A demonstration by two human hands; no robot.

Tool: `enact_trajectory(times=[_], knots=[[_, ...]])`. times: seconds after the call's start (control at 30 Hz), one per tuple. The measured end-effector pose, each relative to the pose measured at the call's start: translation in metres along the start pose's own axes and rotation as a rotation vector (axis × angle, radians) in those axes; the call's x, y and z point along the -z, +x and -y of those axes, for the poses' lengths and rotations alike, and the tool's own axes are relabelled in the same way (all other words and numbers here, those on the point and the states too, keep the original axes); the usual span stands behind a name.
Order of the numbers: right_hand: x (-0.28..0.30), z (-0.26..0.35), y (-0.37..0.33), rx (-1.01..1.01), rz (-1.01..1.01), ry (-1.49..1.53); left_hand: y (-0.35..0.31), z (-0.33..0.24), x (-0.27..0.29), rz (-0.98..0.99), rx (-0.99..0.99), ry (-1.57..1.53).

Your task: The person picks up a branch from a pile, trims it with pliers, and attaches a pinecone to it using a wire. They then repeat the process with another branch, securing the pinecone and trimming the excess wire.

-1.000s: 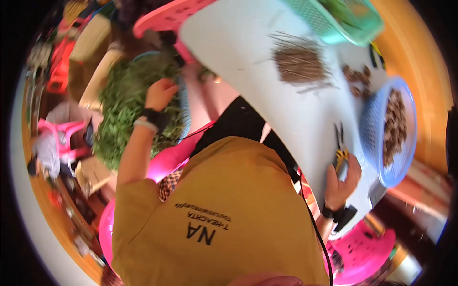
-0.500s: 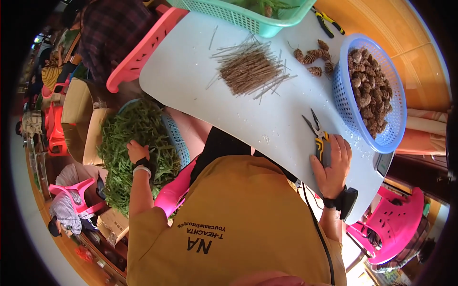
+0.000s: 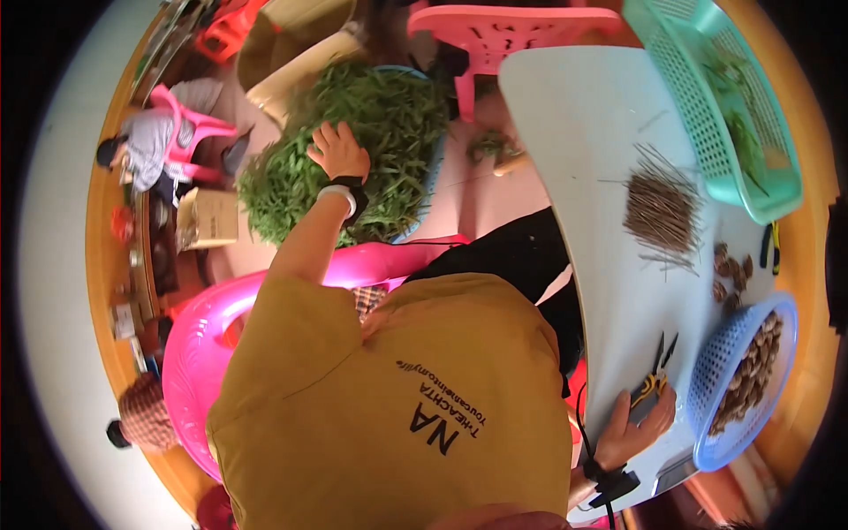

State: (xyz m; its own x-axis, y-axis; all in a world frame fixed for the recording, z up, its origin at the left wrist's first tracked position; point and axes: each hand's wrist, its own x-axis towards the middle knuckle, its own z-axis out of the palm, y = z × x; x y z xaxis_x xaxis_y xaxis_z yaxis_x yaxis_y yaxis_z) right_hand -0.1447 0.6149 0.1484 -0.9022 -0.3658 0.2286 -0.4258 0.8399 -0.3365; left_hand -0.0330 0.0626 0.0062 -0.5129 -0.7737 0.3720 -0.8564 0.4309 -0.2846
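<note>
My left hand (image 3: pixel 340 155) lies over a big heap of green leafy sprigs (image 3: pixel 389 119), its fingers apart and nothing seen between them. A blue basket (image 3: pixel 433 181) holds the heap; only part of its rim shows. On the white table (image 3: pixel 609 300), my right hand (image 3: pixel 638 426) is round the yellow-and-black handles of needle-nose pliers (image 3: pixel 658 375). Their jaws are parted and point away from me. Farther up the table lies a pile of thin brown sticks (image 3: pixel 661 210).
A blue-violet basket (image 3: pixel 707 375) of pine cones (image 3: pixel 751 375) stands right of the pliers. Loose pine cones (image 3: pixel 731 269) lie beyond it, near a green basket (image 3: pixel 760 199) with some sprigs. Pink chairs (image 3: pixel 521 31), cardboard boxes (image 3: pixel 212 216) and seated people surround the area.
The view has swung left, so the table now sits farther right. My left hand has opened more and reached farther over the sprigs. My right hand stays on the pliers.
</note>
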Motion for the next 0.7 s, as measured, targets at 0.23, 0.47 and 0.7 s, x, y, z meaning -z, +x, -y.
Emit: enact_trajectory(times=[0.23,0.47,0.7], knots=[[-0.005,-0.008,0.001,0.008,-0.024,-0.022,0.012,0.043,-0.008,0.442,0.381,-0.116],[-0.004,-0.007,-0.003,0.000,-0.030,-0.035,0.018,0.050,0.023,0.671,0.392,-0.139],[-0.005,-0.005,-0.005,0.007,-0.023,-0.014,0.012,0.080,-0.039,0.444,0.490,-0.391]])
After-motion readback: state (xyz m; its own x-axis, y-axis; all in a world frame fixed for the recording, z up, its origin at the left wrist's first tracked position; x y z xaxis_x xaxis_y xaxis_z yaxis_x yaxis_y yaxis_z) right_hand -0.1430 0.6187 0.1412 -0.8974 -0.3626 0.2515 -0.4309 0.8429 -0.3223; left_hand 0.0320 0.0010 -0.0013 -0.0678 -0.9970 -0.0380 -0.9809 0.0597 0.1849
